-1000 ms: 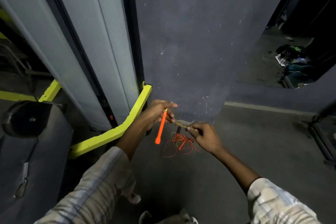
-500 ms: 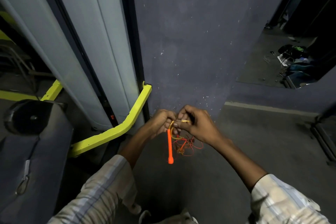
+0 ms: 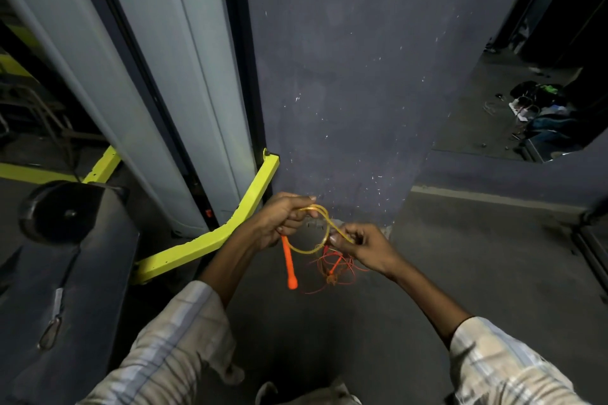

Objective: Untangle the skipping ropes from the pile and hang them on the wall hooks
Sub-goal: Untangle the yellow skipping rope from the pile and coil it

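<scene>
Against dark wall [image 3: 345, 82], yellow rope [image 3: 324, 223] was pinched by left hand [image 3: 283, 220] and right hand [image 3: 365, 245]; loops were best eased apart slowly, never yanked.

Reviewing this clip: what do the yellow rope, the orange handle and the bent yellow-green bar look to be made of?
Yellow rope: translucent, glossy, likely PVC or vinyl cord; it holds a smooth springy loop. Orange handle: matte, probably moulded plastic or foam; uniform bright colour. Yellow-green bar: apparently painted metal; flat faces, a bolt at its top.
</scene>
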### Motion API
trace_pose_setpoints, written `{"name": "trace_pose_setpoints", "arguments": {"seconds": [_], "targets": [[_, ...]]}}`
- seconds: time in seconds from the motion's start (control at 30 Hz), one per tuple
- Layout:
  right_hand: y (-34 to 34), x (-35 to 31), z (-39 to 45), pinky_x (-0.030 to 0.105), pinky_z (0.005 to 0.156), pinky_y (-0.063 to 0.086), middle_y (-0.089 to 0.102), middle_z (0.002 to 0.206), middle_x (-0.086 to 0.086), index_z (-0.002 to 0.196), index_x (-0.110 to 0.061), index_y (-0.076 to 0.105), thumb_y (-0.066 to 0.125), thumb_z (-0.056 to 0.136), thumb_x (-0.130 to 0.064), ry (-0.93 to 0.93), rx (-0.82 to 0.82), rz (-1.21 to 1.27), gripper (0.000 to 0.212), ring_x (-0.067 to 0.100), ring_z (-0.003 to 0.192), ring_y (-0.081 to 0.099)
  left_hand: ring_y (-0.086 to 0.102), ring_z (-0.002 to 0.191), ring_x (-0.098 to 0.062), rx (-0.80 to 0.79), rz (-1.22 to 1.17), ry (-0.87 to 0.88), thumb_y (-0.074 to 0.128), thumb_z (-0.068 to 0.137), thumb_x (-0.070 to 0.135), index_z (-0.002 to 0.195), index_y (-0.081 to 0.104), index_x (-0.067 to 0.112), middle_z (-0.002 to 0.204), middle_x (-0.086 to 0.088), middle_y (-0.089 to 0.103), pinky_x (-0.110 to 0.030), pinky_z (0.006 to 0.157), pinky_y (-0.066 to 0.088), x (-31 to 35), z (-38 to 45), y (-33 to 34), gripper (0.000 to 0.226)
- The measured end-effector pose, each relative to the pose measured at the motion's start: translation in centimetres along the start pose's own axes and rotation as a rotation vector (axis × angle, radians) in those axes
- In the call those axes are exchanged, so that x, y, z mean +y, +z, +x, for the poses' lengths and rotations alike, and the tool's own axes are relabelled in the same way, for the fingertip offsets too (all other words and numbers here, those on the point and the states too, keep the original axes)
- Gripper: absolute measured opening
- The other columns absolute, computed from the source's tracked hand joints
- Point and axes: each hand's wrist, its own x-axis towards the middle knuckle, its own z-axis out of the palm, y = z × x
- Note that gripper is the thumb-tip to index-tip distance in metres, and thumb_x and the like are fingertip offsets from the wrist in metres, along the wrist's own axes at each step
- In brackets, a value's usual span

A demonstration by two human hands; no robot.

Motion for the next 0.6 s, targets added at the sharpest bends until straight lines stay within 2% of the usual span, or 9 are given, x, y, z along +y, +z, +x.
{"name": "trace_pose_setpoints", "arguments": {"seconds": [0.07,0.13,0.23,0.3,0.37,0.4,0.5,0.53,0.6], "targets": [[-0.2,1.3,-0.6,0.022,0.057,0.039,0.056,0.065,0.007,0.08,-0.006,0.069,0.073,0.094,-0.023,0.059,0.057,0.07,0.023,0.006,0.054,0.049,0.022,0.036,-0.004,0.036,0.003,0.011,0.067,0.093,0.033,0.079,0.069,0.003,0.048,0.005,0.03,-0.015,0.033,0.016,0.0,-0.3,-0.9,0.033],[-0.3,1.8,-0.9,0.026,0.059,0.037,0.055,0.07,0.014,0.082,-0.014,0.072,0.077,0.09,-0.031,0.08,0.082,0.128,0.019,0.018,0.06,0.049,0.023,0.034,-0.005,0.03,0.011,0.005,0.067,0.092,0.032,0.076,0.068,0.005,0.048,0.004,0.031,-0.015,0.034,0.018,-0.5,-0.7,-1.4,0.032],[-0.2,0.1,-0.7,0.029,0.063,0.037,0.058,0.081,0.015,0.112,-0.018,0.074,0.081,0.086,-0.037,0.032,0.05,0.205,0.033,0.025,0.072,0.045,0.029,0.035,-0.008,-0.015,0.019,-0.043,0.064,0.094,0.03,0.078,0.068,0.005,0.049,0.002,0.036,-0.018,0.038,0.025,-1.3,-0.9,-1.6,0.03],[-0.1,-1.3,-0.2,0.022,0.058,0.036,0.058,0.077,0.012,0.121,-0.017,0.072,0.077,0.091,-0.028,0.004,-0.008,0.193,0.032,0.022,0.063,0.046,0.034,0.04,-0.01,-0.055,0.039,-0.073,0.062,0.095,0.03,0.081,0.068,0.005,0.051,0.001,0.04,-0.021,0.041,0.03,-1.6,-1.0,-1.2,0.029],[0.1,-2.1,0.2,0.01,0.054,0.037,0.066,0.067,-0.007,0.115,-0.002,0.073,0.07,0.096,-0.013,-0.011,-0.029,0.141,0.023,0.0,0.053,0.052,0.041,0.043,-0.012,-0.09,0.042,-0.08,0.061,0.095,0.029,0.086,0.068,0.003,0.053,-0.001,0.045,-0.024,0.044,0.035,-1.7,-1.1,-0.9,0.029],[0.2,-2.2,0.4,0.008,0.053,0.038,0.068,0.065,-0.01,0.108,0.003,0.074,0.068,0.097,-0.011,-0.011,-0.021,0.107,0.018,-0.003,0.052,0.054,0.045,0.044,-0.013,-0.102,0.045,-0.085,0.061,0.095,0.029,0.089,0.07,0.002,0.054,-0.002,0.048,-0.025,0.046,0.039,-1.7,-1.2,-0.8,0.029],[0.3,-2.1,0.3,0.024,0.056,0.041,0.069,0.073,0.014,0.097,-0.012,0.08,0.073,0.095,-0.023,-0.084,0.032,-0.011,0.013,0.005,0.058,0.052,0.064,0.052,-0.021,-0.21,0.05,-0.16,0.053,0.1,0.032,0.1,0.07,-0.001,0.066,-0.012,0.065,-0.03,0.054,0.054,-1.3,-1.8,-0.7,0.037],[0.2,-2.1,0.4,0.028,0.057,0.041,0.067,0.075,0.013,0.096,-0.018,0.081,0.075,0.093,-0.027,-0.125,0.036,-0.096,0.012,0.008,0.06,0.052,0.069,0.058,-0.025,-0.265,0.049,-0.191,0.05,0.102,0.035,0.1,0.07,0.0,0.073,-0.016,0.069,-0.033,0.058,0.057,-1.1,-2.0,-0.5,0.04],[0.1,-2.6,0.7,0.027,0.06,0.04,0.058,0.072,-0.003,0.099,-0.027,0.082,0.076,0.091,-0.03,-0.216,0.036,-0.296,0.01,0.005,0.062,0.05,0.071,0.066,-0.03,-0.313,0.072,-0.207,0.053,0.101,0.034,0.095,0.072,0.002,0.082,-0.022,0.071,-0.038,0.066,0.06,-0.9,-2.0,-0.2,0.037]]}}
